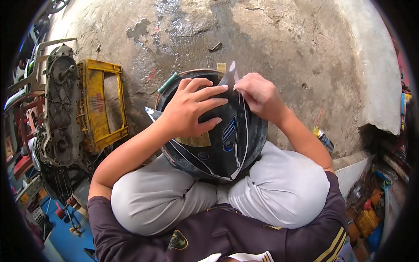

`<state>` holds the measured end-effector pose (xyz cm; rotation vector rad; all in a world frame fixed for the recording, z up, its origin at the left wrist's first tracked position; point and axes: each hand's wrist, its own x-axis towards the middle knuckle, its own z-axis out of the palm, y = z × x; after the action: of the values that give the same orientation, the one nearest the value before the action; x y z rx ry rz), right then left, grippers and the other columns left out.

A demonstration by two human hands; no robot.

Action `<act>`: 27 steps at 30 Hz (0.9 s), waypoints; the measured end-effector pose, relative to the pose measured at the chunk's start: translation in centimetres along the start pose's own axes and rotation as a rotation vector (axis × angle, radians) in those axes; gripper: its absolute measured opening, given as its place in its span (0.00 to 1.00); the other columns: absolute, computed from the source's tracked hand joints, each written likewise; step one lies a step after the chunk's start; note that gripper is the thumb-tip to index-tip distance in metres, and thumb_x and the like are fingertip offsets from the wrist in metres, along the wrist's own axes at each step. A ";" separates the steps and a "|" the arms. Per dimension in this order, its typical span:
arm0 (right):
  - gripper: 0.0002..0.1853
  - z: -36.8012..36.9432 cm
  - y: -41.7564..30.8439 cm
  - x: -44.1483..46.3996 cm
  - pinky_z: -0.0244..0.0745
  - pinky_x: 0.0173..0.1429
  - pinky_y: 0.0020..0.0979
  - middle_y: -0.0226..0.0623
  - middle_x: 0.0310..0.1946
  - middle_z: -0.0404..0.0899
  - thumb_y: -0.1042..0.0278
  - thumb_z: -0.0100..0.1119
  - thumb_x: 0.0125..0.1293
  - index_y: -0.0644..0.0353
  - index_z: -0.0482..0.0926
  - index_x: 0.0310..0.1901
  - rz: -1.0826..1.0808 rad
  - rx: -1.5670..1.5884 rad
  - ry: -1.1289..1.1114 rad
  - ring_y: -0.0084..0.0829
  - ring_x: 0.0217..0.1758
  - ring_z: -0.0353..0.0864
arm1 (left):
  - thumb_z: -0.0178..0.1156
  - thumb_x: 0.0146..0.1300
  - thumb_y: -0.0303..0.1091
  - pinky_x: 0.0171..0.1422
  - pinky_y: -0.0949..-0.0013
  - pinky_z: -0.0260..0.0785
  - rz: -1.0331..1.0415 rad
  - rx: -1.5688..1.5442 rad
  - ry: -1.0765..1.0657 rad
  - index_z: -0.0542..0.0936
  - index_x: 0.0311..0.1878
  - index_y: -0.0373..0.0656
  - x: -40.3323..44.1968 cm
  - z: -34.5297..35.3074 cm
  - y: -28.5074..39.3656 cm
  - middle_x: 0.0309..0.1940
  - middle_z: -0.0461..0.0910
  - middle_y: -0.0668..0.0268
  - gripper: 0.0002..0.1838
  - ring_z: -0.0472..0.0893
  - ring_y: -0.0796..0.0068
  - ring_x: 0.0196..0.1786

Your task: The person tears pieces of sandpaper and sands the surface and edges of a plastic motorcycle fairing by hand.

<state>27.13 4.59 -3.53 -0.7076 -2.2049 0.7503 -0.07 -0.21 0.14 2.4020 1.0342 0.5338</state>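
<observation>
The rough floor (283, 39) is partly wet. The black panel (219, 146) sits mid-clock on a tub (260, 133). The left hand (192, 105) spreads wide over it; the right hand (258, 97) pinches its edge near twelve o'clock, maybe fixing it. That calls for steady holding.

Stained, damp-patched concrete floor (288, 52) spreads beyond the fingers (211, 92); left of them stands a yellow plastic crate (94, 118) beside an engine crankcase (62, 102); well to their right runs a pale concrete ledge (375, 65).
</observation>
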 end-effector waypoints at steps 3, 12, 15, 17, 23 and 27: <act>0.16 -0.4 1.2 -0.4 0.84 0.52 0.43 0.43 0.42 0.86 0.89 0.65 0.59 0.61 0.83 0.48 0.137 0.031 0.021 0.49 0.49 0.87 | 0.77 0.52 0.40 0.74 0.49 0.67 0.003 -0.008 0.010 0.89 0.60 0.54 0.1 -0.1 0.0 0.70 0.82 0.69 0.28 0.77 0.55 0.70; 0.16 -0.1 -0.1 -0.7 0.84 0.54 0.44 0.42 0.42 0.85 0.89 0.65 0.58 0.61 0.81 0.46 0.110 -0.001 0.040 0.49 0.49 0.87 | 0.77 0.52 0.40 0.74 0.49 0.66 0.004 0.029 0.016 0.89 0.60 0.53 -0.1 -0.2 0.4 0.71 0.82 0.70 0.28 0.76 0.55 0.70; 0.17 0.8 -1.6 0.0 0.84 0.53 0.44 0.41 0.43 0.85 0.89 0.67 0.55 0.59 0.80 0.44 -0.166 -0.026 -0.027 0.48 0.49 0.87 | 0.77 0.53 0.40 0.75 0.50 0.66 0.005 0.022 0.013 0.89 0.60 0.54 0.0 -0.1 0.3 0.71 0.82 0.70 0.27 0.76 0.55 0.70; 0.17 0.6 -0.2 -0.1 0.84 0.53 0.44 0.41 0.43 0.85 0.89 0.67 0.55 0.59 0.80 0.44 -0.121 -0.035 0.011 0.48 0.49 0.87 | 0.77 0.53 0.40 0.75 0.50 0.66 0.008 0.019 0.014 0.89 0.60 0.54 0.0 -0.1 0.2 0.71 0.82 0.70 0.27 0.76 0.56 0.70; 0.18 0.9 0.3 -0.6 0.84 0.52 0.42 0.41 0.44 0.86 0.91 0.65 0.56 0.60 0.79 0.45 -0.026 -0.003 0.055 0.48 0.50 0.87 | 0.77 0.52 0.40 0.74 0.49 0.67 0.000 -0.012 0.005 0.89 0.59 0.53 0.3 -0.1 0.0 0.71 0.82 0.70 0.27 0.77 0.55 0.70; 0.18 0.6 0.7 -0.9 0.84 0.54 0.43 0.41 0.44 0.86 0.90 0.66 0.56 0.60 0.80 0.46 0.010 0.011 0.040 0.49 0.50 0.87 | 0.78 0.52 0.40 0.74 0.49 0.67 0.007 -0.015 0.017 0.89 0.59 0.53 0.1 0.0 0.0 0.70 0.82 0.70 0.27 0.77 0.55 0.70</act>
<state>27.41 4.26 -4.76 -0.7221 -2.1616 0.7463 -0.03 -0.14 0.19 2.3927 1.0254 0.5641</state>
